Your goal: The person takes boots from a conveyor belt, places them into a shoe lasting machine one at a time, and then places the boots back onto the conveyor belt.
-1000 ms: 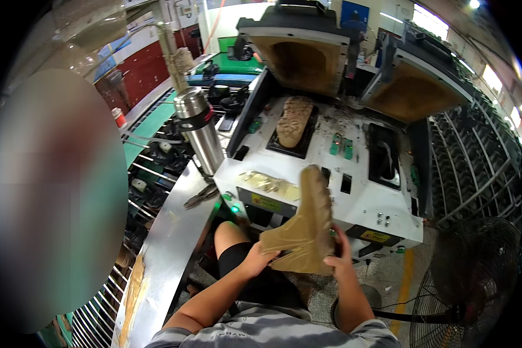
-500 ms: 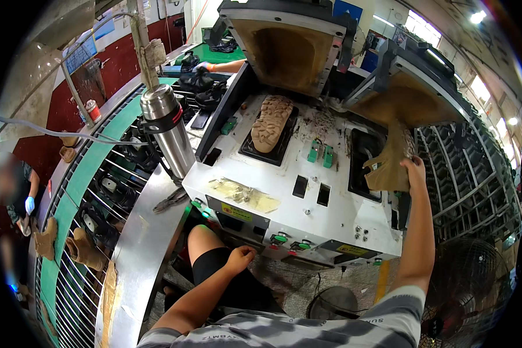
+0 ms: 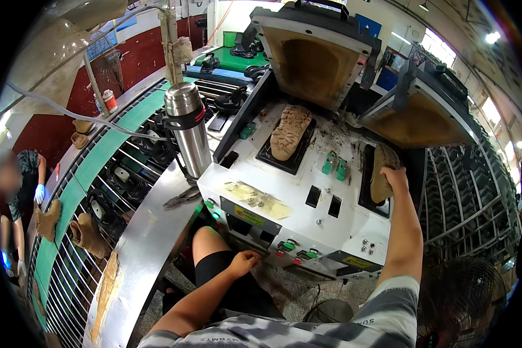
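Note:
My right hand (image 3: 393,178) grips a tan boot (image 3: 380,168) set into the black recess (image 3: 370,197) on the right side of a white press machine (image 3: 261,180). The fingers wrap over its edge and hide part of it. In the left recess, a second tan boot lies upside down, its lugged sole (image 3: 290,132) facing up. No hand touches that one. My left hand (image 3: 243,264) rests by my thigh in front of the machine, its fingers curled in with nothing visible in them.
Two hinged lids (image 3: 313,61) (image 3: 423,116) stand raised over the recesses. A steel thermos (image 3: 188,130) stands on the metal ledge left of the machine. Beyond it, a roller conveyor (image 3: 69,278) carries tan boots (image 3: 90,235) and black shoe forms. Another person (image 3: 26,174) stands far left. A wire rack (image 3: 464,180) is at right.
The tan boot in my right hand has gone from hanging beside the right lid down into the right recess. My left hand stays by my thigh. A co-worker's gloved hand at the back has left view.

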The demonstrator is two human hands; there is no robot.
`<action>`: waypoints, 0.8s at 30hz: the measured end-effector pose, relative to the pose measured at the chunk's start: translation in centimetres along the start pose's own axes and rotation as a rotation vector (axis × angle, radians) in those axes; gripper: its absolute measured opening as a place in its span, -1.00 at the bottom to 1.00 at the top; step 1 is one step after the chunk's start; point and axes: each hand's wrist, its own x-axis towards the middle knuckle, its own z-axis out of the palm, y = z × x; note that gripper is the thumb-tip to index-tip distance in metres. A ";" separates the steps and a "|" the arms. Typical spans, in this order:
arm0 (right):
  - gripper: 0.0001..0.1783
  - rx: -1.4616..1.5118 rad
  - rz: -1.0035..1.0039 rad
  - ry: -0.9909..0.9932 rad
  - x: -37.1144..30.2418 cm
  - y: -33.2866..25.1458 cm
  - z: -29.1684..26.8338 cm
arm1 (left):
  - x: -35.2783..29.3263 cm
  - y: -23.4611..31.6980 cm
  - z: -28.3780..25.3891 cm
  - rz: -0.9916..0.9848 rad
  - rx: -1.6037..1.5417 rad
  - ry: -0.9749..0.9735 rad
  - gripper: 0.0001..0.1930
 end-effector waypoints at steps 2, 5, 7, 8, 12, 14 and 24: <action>0.12 -0.069 -0.036 0.033 1.0 1.7 0.1 | -0.3 0.6 0.3 -0.002 -0.018 -0.023 -0.80; 0.08 -0.133 -0.057 0.039 -0.9 2.6 1.4 | -0.2 1.1 0.8 -0.021 -0.012 -0.013 -0.79; 0.04 -0.160 -0.033 -0.020 -2.7 1.7 1.5 | 0.1 0.1 0.7 0.002 -0.047 -0.014 -0.78; 0.04 -0.161 -0.039 -0.009 -2.7 1.7 1.3 | 0.3 -0.5 0.7 0.012 -0.062 -0.017 -0.78; -0.03 -0.149 -0.102 0.072 -4.2 3.8 1.5 | 0.3 -1.6 1.0 0.050 0.114 -0.013 -0.77; -0.17 -0.023 -0.227 0.178 -5.6 7.1 2.0 | -0.2 0.2 1.7 0.106 0.286 0.000 -0.78; -0.67 1.420 0.458 0.384 -20.4 33.5 9.9 | 0.0 10.2 13.8 0.123 0.476 -0.608 -0.71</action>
